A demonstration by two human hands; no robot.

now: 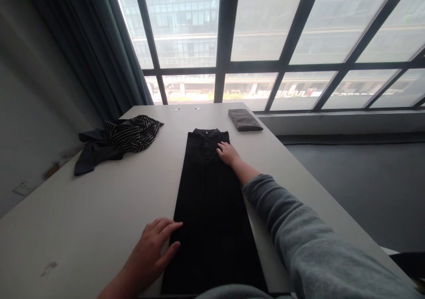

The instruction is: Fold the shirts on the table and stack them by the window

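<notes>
My two hands are on a long, narrow, black cloth shirt with a collar and a buttoned placket (pixel 209 197), laid flat on the smooth white tabletop (pixel 109 219), its collar end toward the window and its lower end close to my body. My right hand (pixel 228 153), reaching out from a grey knit sleeve (pixel 308 232), rests on the shirt's right edge just below the collar, fingers loosely extended and clenching nothing. My left hand (pixel 149 249) is near the bottom on the other side, thumb and fingers parted, their tips over the shirt's left edge; I have no hold on the fabric there either. Beyond the collar, to the right, lies a flat, folded, grey-brown cloth (pixel 245 120). Well to the left sits a crumpled heap of black-and-white striped and plain dark fabric (pixel 133 133), near the tabletop's left edge.
</notes>
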